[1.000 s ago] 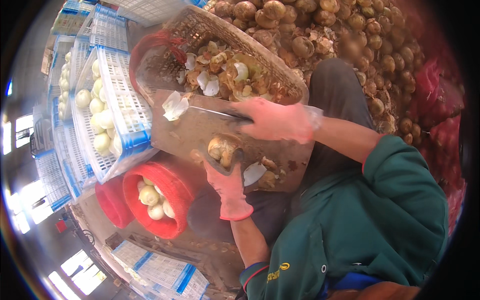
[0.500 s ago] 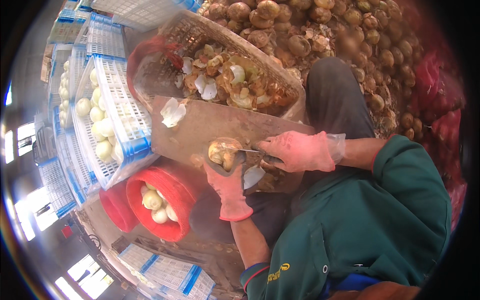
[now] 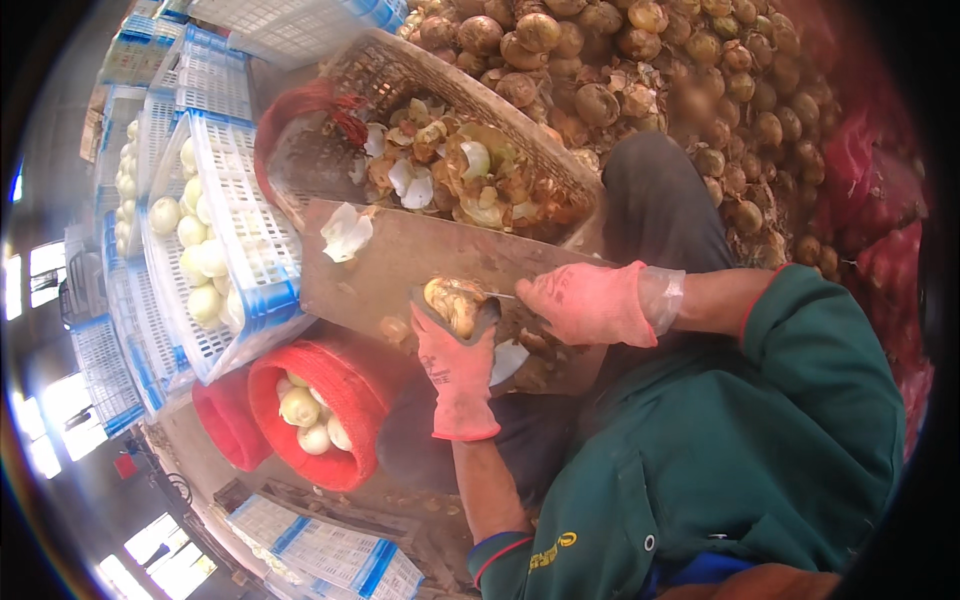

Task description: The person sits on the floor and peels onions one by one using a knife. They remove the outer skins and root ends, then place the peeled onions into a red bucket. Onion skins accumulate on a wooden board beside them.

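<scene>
Gripping onion [image 3: 456, 303] in left hand [image 3: 456, 362] and knife [image 3: 503, 295] in right hand [image 3: 590, 303], could nick the left by pushing too hard.

Person wears dk green jacket [image 3: 780, 420] w/ red piping [image 3: 755, 312] at cuffs, yellow emblem & lettering [image 3: 553, 551] toward L side, plus sm. round white-rimmed fastener [image 3: 649, 543]; bit of blue cloth [image 3: 700, 565] shows below. Pinkish-red gloves cover L hand [image 3: 455, 352] & R hand [image 3: 588, 304], the L one w/ dk grey patch nr thumb & faint print. Clear plastic wrap [image 3: 664, 298] rings R wrist. Trousers [image 3: 665, 205]: dk grey.
</scene>
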Motion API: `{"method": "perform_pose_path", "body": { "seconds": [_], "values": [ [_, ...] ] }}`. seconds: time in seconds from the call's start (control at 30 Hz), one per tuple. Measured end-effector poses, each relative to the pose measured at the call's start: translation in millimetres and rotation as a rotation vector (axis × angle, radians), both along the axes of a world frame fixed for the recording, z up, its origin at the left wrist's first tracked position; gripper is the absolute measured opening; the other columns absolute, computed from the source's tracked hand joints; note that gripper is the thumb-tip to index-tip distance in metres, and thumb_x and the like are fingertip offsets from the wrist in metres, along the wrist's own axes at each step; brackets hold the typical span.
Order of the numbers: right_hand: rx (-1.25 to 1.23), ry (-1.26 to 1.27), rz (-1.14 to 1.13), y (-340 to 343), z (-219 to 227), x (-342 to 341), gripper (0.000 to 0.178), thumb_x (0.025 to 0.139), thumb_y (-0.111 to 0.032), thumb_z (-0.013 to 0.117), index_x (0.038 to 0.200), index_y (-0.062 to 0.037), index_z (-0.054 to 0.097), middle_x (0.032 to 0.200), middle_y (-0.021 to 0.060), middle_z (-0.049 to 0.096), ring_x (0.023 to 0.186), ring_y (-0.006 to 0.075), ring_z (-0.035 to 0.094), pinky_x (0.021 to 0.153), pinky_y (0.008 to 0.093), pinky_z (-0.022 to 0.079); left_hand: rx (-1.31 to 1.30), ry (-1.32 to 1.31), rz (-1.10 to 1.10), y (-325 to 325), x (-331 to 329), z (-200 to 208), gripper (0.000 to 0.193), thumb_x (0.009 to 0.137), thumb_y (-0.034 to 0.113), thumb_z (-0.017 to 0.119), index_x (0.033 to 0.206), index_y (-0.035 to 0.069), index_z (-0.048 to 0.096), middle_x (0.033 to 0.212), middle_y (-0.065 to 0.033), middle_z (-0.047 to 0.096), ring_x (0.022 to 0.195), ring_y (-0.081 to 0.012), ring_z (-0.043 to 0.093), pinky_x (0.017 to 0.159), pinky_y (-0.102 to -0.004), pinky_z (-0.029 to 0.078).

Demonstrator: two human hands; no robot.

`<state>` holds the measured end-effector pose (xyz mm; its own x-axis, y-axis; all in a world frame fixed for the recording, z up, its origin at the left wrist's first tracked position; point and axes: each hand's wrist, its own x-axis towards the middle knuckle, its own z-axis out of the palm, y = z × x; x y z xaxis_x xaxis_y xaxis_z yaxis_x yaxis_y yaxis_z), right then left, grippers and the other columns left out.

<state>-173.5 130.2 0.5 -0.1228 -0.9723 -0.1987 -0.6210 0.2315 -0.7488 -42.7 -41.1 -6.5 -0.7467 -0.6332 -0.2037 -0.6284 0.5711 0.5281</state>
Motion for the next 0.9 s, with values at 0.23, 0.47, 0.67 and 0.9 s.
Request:
{"method": "perform_pose_path", "body": {
  "seconds": [0.23, 0.47, 0.67, 0.9],
  "values": [
    [0.07, -0.037, 0.052, -17.7, 10.4, -10.3, 0.031, 0.074, -0.006, 0.06, 0.095, 0.0077, 0.043, 0.082, 0.0221, 0.06, 0.082, 0.0381, 0.063, 0.066, 0.0416, 0.05, -0.027, -0.066, 0.027, 12.0, -7.7, 13.1, 0.102, 0.061, 0.017, 0.084, 0.141, -0.002, 0.024, 0.133, -0.0253, 0.042, 0.117, -0.0406, 0.05, 0.097, -0.043, 0.044],
    [0.295, -0.102, 0.015, -38.9, 38.2, -15.9, 0.044, 0.066, -0.001, 0.068, 0.1, 0.0102, 0.044, 0.086, 0.0232, 0.061, 0.088, 0.0402, 0.063, 0.071, 0.0396, 0.053, 0.011, 0.081, 0.01, 4.4, 0.0, 3.3, 0.097, 0.062, 0.015, 0.082, 0.14, -0.003, 0.028, 0.128, -0.0229, 0.048, 0.115, -0.0373, 0.053, 0.095, -0.041, 0.045],
    [0.437, -0.146, -0.069, -52.2, 36.5, -9.0, 0.042, 0.075, 0.001, 0.064, 0.112, 0.0036, 0.045, 0.105, 0.0185, 0.061, 0.092, 0.0334, 0.065, 0.067, 0.0405, 0.058, 0.123, 0.077, 0.098, 6.3, -1.4, 2.4, 0.104, 0.061, 0.009, 0.083, 0.143, -0.001, 0.02, 0.135, -0.0279, 0.039, 0.121, -0.0416, 0.046, 0.099, -0.0434, 0.042],
    [-0.056, 0.221, 0.065, -41.3, -6.0, -0.5, 0.054, 0.063, -0.006, 0.072, 0.109, 0.0068, 0.047, 0.094, 0.0214, 0.061, 0.091, 0.0372, 0.063, 0.077, 0.0402, 0.054, 0.159, 0.06, 0.145, -3.8, 8.9, -8.5, 0.104, 0.062, 0.017, 0.083, 0.142, -0.005, 0.021, 0.134, -0.0289, 0.041, 0.123, -0.0421, 0.045, 0.102, -0.0445, 0.04]
  ]
}}
